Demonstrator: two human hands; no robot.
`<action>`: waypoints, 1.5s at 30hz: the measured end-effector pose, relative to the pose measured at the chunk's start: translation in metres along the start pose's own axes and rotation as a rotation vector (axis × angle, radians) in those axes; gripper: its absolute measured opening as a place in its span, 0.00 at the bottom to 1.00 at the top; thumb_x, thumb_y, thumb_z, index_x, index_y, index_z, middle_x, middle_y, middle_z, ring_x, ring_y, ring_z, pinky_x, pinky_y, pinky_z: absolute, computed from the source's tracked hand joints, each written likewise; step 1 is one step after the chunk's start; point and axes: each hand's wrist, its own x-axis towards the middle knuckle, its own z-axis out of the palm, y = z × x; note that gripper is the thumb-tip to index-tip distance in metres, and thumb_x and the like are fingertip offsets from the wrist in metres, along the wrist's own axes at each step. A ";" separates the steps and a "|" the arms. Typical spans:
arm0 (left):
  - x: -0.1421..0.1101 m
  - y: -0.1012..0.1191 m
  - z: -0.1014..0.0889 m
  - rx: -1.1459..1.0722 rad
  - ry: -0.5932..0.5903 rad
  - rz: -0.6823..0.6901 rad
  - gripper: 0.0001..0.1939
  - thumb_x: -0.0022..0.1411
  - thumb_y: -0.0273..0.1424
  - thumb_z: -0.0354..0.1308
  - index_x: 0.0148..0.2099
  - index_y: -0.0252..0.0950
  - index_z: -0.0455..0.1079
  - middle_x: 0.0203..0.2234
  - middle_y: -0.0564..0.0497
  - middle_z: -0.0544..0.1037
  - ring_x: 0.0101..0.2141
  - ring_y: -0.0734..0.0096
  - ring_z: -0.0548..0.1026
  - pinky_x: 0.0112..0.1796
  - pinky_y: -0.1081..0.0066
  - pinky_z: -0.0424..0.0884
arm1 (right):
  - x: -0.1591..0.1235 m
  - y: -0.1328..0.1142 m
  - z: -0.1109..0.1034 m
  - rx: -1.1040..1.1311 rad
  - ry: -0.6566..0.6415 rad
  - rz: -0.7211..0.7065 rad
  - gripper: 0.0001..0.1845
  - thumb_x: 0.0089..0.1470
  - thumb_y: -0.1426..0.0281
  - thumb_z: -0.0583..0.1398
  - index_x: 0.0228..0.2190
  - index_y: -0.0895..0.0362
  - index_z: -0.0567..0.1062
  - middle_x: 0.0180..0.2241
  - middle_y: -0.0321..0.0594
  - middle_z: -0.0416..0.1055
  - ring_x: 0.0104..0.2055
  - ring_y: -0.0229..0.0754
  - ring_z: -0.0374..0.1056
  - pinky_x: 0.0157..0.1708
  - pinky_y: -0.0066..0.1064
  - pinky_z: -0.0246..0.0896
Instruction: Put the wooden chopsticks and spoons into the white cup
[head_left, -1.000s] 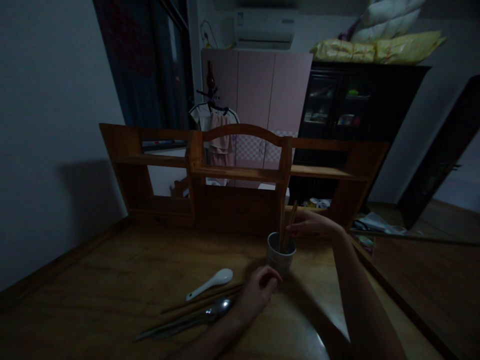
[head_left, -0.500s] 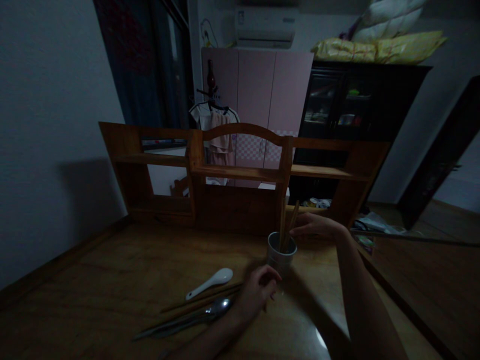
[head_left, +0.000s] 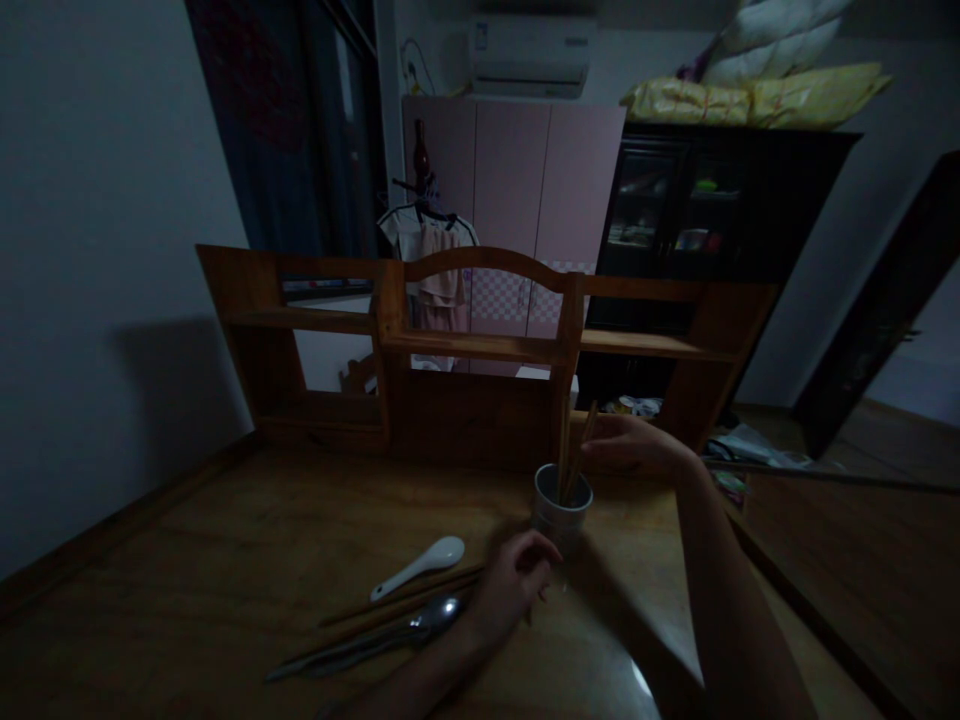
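Right hand: fingers bent at the chopsticks (head_left: pixel 565 450) standing in the cup; cannot tell whether they grip.
Left hand (head_left: pixel 517 578): loosely curled near the cup's base; cannot tell if it holds anything.
Cup (head_left: pixel 561 518): metal, upright on the table (head_left: pixel 247 540), chopsticks inside, leaning apart.
Table: white spoon (head_left: pixel 424 565), loose chopsticks (head_left: pixel 401 598), metal spoons (head_left: pixel 435 615).

Inside the cup (head_left: pixel 556 520), the lower ends of the upright chopsticks (head_left: pixel 564 450) are hidden. Left of the cup, the left hand (head_left: pixel 519 578) and wrist cover the right ends of the flat chopsticks (head_left: pixel 397 604); the metal spoons (head_left: pixel 360 642) are too dim to count. Right of it, the right hand's (head_left: pixel 626 445) fingertip contact is unclear.
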 end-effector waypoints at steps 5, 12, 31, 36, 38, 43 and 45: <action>0.000 0.000 0.000 0.004 0.007 0.006 0.07 0.58 0.27 0.53 0.38 0.34 0.71 0.25 0.55 0.71 0.24 0.77 0.69 0.25 0.78 0.64 | 0.002 0.000 -0.002 -0.028 0.114 -0.027 0.23 0.47 0.53 0.64 0.38 0.59 0.77 0.36 0.42 0.76 0.37 0.45 0.71 0.37 0.33 0.65; 0.001 0.002 0.000 -0.012 -0.003 -0.008 0.06 0.58 0.27 0.53 0.38 0.33 0.70 0.23 0.56 0.69 0.23 0.78 0.68 0.24 0.78 0.63 | 0.005 -0.002 0.000 -0.087 0.049 0.013 0.25 0.47 0.49 0.63 0.33 0.59 0.78 0.30 0.40 0.76 0.33 0.43 0.71 0.32 0.30 0.64; 0.000 0.002 0.000 0.003 0.003 0.002 0.08 0.57 0.28 0.53 0.39 0.34 0.71 0.24 0.56 0.69 0.23 0.77 0.68 0.24 0.78 0.63 | 0.013 0.004 0.007 -0.016 -0.007 0.027 0.28 0.48 0.47 0.62 0.34 0.62 0.79 0.25 0.43 0.77 0.29 0.42 0.73 0.29 0.30 0.68; 0.000 0.000 0.000 -0.011 -0.012 -0.006 0.08 0.57 0.27 0.53 0.39 0.34 0.70 0.23 0.56 0.68 0.23 0.77 0.68 0.23 0.78 0.62 | 0.013 0.005 0.007 0.002 -0.018 0.007 0.27 0.50 0.49 0.62 0.34 0.62 0.79 0.26 0.43 0.77 0.27 0.41 0.73 0.28 0.29 0.68; 0.000 -0.001 0.000 0.004 -0.009 0.001 0.08 0.58 0.28 0.53 0.39 0.34 0.71 0.23 0.56 0.69 0.23 0.77 0.68 0.23 0.79 0.62 | 0.013 0.005 0.008 0.000 -0.014 -0.006 0.26 0.50 0.49 0.62 0.32 0.62 0.79 0.26 0.43 0.77 0.26 0.40 0.72 0.27 0.28 0.67; 0.000 -0.003 -0.001 -0.003 -0.012 0.009 0.08 0.58 0.28 0.52 0.39 0.35 0.70 0.24 0.56 0.69 0.23 0.77 0.68 0.23 0.79 0.61 | 0.013 0.004 0.007 -0.022 -0.016 0.007 0.28 0.49 0.47 0.62 0.31 0.62 0.79 0.24 0.43 0.76 0.26 0.41 0.72 0.27 0.28 0.67; 0.001 -0.002 -0.001 -0.005 -0.012 0.018 0.08 0.57 0.27 0.53 0.39 0.35 0.71 0.23 0.56 0.68 0.23 0.77 0.68 0.24 0.78 0.63 | 0.012 0.003 0.007 -0.023 -0.024 0.017 0.28 0.48 0.47 0.62 0.31 0.62 0.79 0.25 0.43 0.77 0.27 0.41 0.73 0.28 0.29 0.68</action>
